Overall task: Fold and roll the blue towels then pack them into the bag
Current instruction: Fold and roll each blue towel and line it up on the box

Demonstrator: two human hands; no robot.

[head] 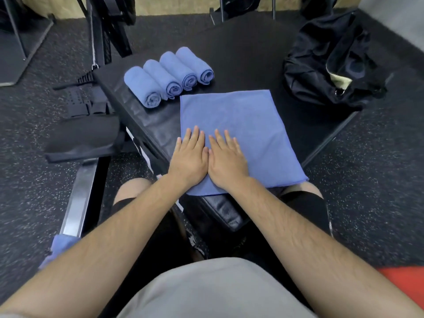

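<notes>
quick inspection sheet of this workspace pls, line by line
surface: black bench, bare at the far middle
job's things: flat towel spread at the near edge; four rolled towels in a row off its far left corner; black bag open at the far right
clutter: another blue cloth low at the left of the picture
hands: left hand and right hand flat, side by side, pressing the flat towel's near left part
cables: thin cable with a clip, hanging by the bench's far left corner
surroundings: speckled floor, black machine frames, black pad at the left
</notes>
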